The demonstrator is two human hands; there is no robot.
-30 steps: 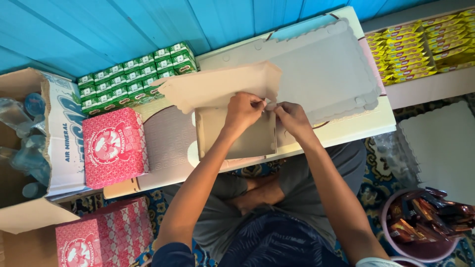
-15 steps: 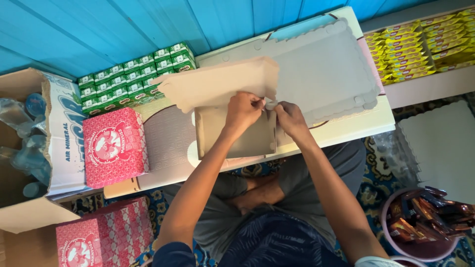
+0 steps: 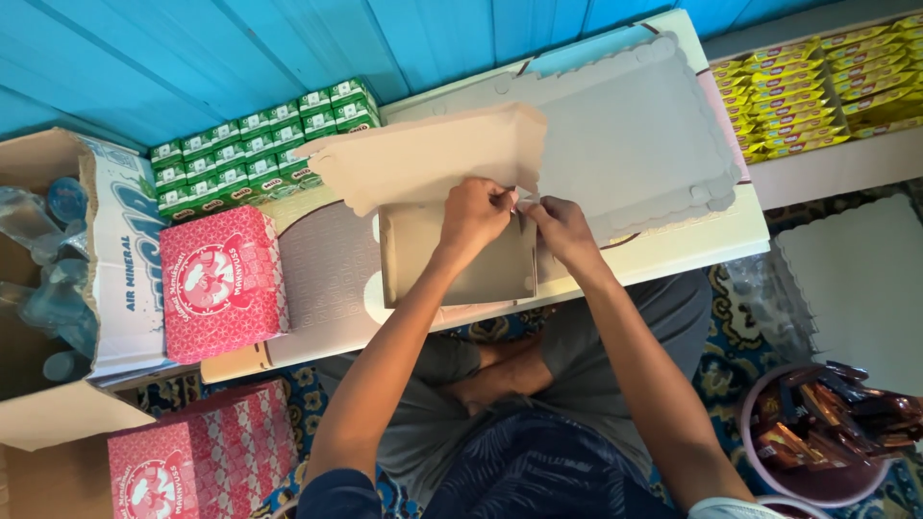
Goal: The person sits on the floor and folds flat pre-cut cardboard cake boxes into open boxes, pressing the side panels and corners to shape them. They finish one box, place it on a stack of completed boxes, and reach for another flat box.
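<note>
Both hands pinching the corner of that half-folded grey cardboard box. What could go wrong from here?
1. The left hand and right hand pinch one small tab of the half-folded grey cardboard box; it may tear or crease.
2. The raised beige lid flap hangs unsupported and might drop onto the fingers.

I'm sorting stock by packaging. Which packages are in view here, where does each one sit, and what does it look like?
Cardboard box: table centre, plain brown, lid up, left hand and right hand at its edge.
Pink boxes: left of it and on the floor, patterned, round emblem.
Green cartons: by the blue wall, small, in rows.
Yellow packets: top right, in rows.
Water carton: far left, white and blue, open.
Tub: bottom right, dark wrappers.
</note>
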